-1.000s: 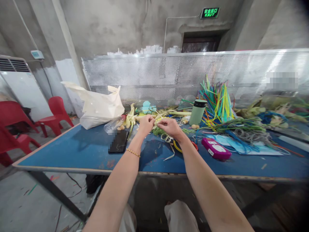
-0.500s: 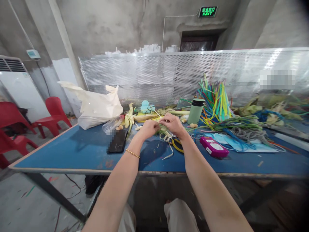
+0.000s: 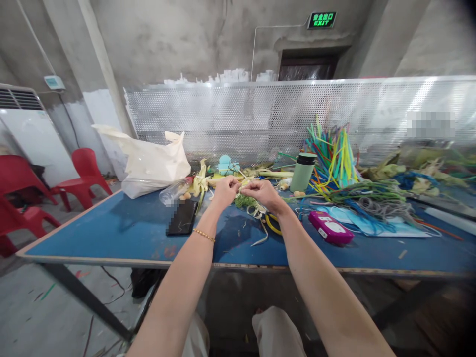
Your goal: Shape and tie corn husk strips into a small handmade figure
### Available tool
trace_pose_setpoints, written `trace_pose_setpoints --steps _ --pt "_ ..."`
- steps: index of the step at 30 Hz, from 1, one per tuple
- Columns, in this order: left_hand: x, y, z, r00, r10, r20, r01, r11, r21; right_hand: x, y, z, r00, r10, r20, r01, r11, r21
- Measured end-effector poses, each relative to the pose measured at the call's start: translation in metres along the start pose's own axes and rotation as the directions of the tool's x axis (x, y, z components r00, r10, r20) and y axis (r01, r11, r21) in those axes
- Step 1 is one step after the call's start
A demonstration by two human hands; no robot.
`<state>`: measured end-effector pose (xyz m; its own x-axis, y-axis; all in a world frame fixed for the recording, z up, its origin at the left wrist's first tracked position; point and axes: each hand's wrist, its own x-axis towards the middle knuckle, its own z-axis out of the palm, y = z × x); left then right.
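Observation:
Both my arms reach out over a blue table (image 3: 111, 233). My left hand (image 3: 225, 191) and my right hand (image 3: 262, 192) meet above its middle, fingers pinched together on a pale straw-like strip (image 3: 242, 184). Beneath them lie a green tuft (image 3: 244, 201) and loose pale strips (image 3: 259, 218). A yellow-handled tool (image 3: 273, 225) lies just under my right wrist. A gold bracelet sits on my left wrist.
A black phone (image 3: 182, 217), a clear bottle (image 3: 174, 191) and a white bag (image 3: 148, 161) lie left. A green flask (image 3: 302, 172), coloured sticks (image 3: 332, 156), a magenta box (image 3: 330, 228) and tangled cords (image 3: 372, 201) are right. A perforated metal screen (image 3: 260, 116) backs the table; red chairs (image 3: 87, 173) stand left.
My hands dipped lower toward the table half a second ago and have come back up, still pinched together on the pale strip. The view shifted slightly.

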<state>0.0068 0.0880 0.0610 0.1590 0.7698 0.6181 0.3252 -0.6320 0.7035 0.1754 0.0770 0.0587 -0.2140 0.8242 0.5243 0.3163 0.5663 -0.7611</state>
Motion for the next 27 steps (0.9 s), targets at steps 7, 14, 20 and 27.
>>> trace_pose_setpoints --steps 7,14,20,27 --pt "-0.004 -0.005 0.008 0.996 0.048 0.079 -0.075 0.916 0.393 -0.002 -0.005 -0.004 0.954 -0.298 0.006 0.262 0.827 -0.498" --pt "-0.007 -0.002 0.008 0.969 0.062 0.237 -0.133 0.946 0.294 0.003 0.004 -0.009 0.965 -0.258 -0.045 0.207 0.856 -0.473" --pt "-0.006 0.004 0.001 0.932 0.052 0.358 0.017 0.982 -0.186 -0.002 0.002 -0.022 0.999 0.020 0.049 -0.021 1.000 0.018" --pt "-0.005 0.005 0.002 0.982 -0.065 0.176 0.134 0.899 -0.417 -0.005 -0.010 -0.010 0.992 0.092 0.084 -0.104 0.983 0.150"
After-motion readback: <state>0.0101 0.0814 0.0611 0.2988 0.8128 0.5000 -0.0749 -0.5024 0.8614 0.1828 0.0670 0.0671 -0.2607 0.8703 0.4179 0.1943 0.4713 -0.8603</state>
